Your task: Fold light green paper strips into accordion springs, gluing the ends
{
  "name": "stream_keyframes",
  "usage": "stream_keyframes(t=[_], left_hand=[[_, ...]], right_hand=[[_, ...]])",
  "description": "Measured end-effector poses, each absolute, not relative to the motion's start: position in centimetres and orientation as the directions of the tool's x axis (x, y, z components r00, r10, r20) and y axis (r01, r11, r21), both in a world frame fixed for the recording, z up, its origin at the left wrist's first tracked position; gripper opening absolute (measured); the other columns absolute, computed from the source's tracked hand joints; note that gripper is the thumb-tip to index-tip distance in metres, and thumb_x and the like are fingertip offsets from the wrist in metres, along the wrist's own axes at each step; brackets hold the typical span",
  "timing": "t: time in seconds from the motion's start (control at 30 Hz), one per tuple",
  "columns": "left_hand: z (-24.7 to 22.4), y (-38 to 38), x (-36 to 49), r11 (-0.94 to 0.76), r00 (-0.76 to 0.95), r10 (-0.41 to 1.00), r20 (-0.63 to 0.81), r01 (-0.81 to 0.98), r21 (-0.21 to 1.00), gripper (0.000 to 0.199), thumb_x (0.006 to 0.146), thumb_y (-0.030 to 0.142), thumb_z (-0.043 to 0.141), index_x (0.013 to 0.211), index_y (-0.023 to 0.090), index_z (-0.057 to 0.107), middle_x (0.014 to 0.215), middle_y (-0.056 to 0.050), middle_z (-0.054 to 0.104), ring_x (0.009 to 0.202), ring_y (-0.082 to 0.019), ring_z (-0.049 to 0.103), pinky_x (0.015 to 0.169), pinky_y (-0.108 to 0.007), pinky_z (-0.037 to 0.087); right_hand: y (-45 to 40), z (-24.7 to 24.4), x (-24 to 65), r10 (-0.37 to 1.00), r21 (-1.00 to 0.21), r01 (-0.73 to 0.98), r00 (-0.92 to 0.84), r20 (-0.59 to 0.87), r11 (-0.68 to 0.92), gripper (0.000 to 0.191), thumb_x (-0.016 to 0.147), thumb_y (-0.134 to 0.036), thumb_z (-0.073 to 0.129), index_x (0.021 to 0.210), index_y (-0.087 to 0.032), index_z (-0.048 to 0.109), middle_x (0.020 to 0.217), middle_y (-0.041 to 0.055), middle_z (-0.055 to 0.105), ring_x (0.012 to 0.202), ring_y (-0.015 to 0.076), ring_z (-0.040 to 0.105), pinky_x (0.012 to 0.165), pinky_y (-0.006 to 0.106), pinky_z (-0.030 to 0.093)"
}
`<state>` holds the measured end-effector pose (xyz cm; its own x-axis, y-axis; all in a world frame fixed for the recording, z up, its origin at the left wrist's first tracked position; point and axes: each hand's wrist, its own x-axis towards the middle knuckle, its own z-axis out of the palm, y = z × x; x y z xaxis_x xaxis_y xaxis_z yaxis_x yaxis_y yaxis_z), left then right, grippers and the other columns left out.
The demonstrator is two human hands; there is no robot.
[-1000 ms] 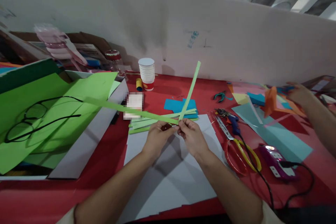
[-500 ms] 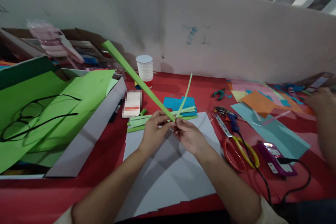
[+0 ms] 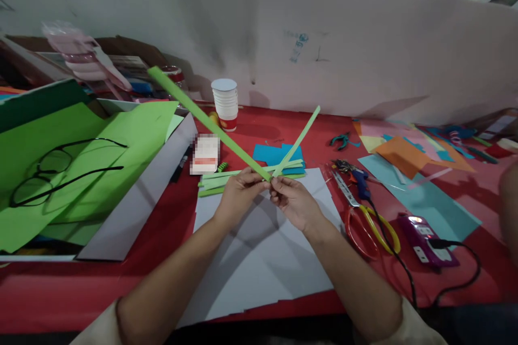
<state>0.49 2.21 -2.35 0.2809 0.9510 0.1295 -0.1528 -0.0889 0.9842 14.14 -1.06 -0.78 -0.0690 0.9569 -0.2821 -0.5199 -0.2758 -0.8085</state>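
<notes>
My left hand pinches the lower end of a long bright green paper strip, which slants up to the left. My right hand pinches a paler green paper strip that rises to the right. The two strips meet between my fingertips; whether they are joined there is hidden by the fingers. Behind my hands lie several loose green paper strips on the far edge of white paper sheets, beside pieces of blue paper.
On the left stands a white box with green sheets and eyeglasses. Stacked paper cups stand behind. To the right are scissors, a glue gun, pliers, a purple power strip and coloured paper. Another person's arm shows.
The paler strip has swung further to the right and shows its broader face. My hands stay pinched together. At the right edge, the other person's arm has drawn back.
</notes>
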Motion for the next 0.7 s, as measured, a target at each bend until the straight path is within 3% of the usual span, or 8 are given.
stream_keyframes(t=[0.33,0.53,0.7], left_hand=[[-1.6,2.2,0.6,-0.007,0.355,0.932,0.077,-0.195,0.981,0.008,0.069,0.019,0.068,0.072,0.020,0.075,0.070,-0.002,0.070,0.071,-0.018,0.061,0.072,-0.031,0.048],[-1.5,2.0,0.8,0.017,0.407,0.908,0.102,-0.278,0.960,0.015,0.070,0.019,0.069,0.084,0.019,0.073,0.076,-0.002,0.070,0.071,-0.017,0.062,0.072,-0.031,0.049],[-1.5,1.9,0.7,0.091,0.481,0.872,0.090,-0.341,0.936,0.034,0.066,0.017,0.072,0.100,0.019,0.068,0.081,-0.002,0.069,0.074,-0.017,0.062,0.074,-0.032,0.049]], right_hand=[[-1.1,-1.1,13.5,0.980,-0.920,-0.375,0.106,-0.168,-0.117,0.023,0.059,-0.035,0.077,0.057,-0.016,0.063,0.053,-0.0034,0.054,0.050,0.0073,0.041,0.052,0.023,0.030],[-1.4,-0.4,13.8,0.974,-0.906,-0.395,0.094,-0.204,-0.151,0.021,0.057,-0.032,0.077,0.056,-0.017,0.063,0.052,-0.0031,0.054,0.049,0.0076,0.040,0.050,0.024,0.030],[-1.4,-0.3,13.8,0.975,-0.927,-0.355,0.136,-0.176,-0.118,0.019,0.057,-0.031,0.075,0.054,-0.018,0.062,0.048,-0.0045,0.051,0.048,0.0080,0.039,0.050,0.024,0.030]])
